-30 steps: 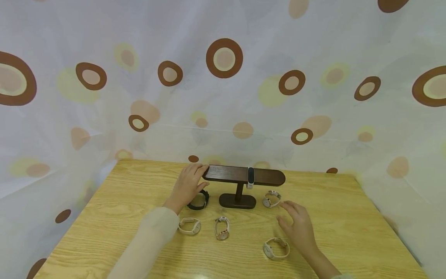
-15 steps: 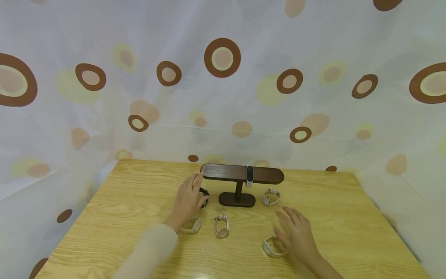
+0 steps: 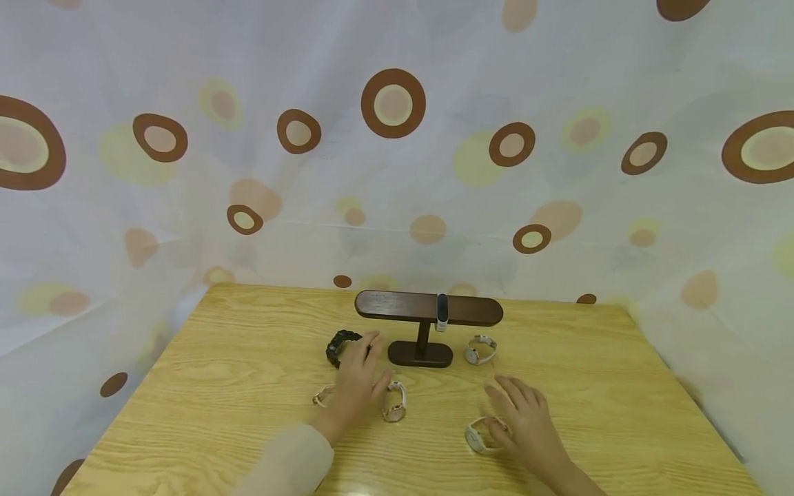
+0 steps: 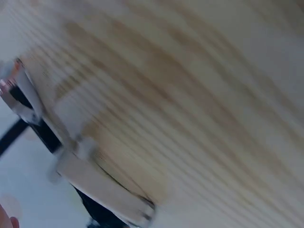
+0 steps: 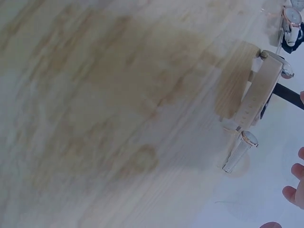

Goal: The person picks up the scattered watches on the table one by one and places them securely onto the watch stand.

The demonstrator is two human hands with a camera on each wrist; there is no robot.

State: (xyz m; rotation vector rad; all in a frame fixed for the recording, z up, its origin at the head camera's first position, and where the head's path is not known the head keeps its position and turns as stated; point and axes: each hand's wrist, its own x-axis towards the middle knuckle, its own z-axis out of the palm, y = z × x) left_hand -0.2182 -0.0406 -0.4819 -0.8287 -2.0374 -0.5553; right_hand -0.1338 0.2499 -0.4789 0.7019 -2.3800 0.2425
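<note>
My left hand (image 3: 356, 382), fingers extended and holding nothing visible, is over the table between a black watch (image 3: 336, 344) and a watch with a white strap (image 3: 394, 401). It partly covers the black watch and another pale watch (image 3: 321, 395). My right hand (image 3: 528, 430) has loosely spread fingers beside a white watch (image 3: 476, 439), which it partly hides; whether they touch I cannot tell. Fingertips (image 5: 297, 183) of this hand show at the right edge of the right wrist view. A dark wooden T-shaped watch stand (image 3: 397, 305) carries a fitness band (image 3: 442, 310) with a white strap.
Another pale watch (image 3: 480, 350) lies to the right of the stand's base. Everything stands on a light wood-grain table (image 3: 236, 358). A white sheet (image 3: 347, 158) with brown and yellow circles hangs behind the table and at both sides.
My left hand has drawn away from the left end of the stand, toward me and to the right, uncovering much of the black watch. The right hand has moved slightly nearer, by the front white watch.
</note>
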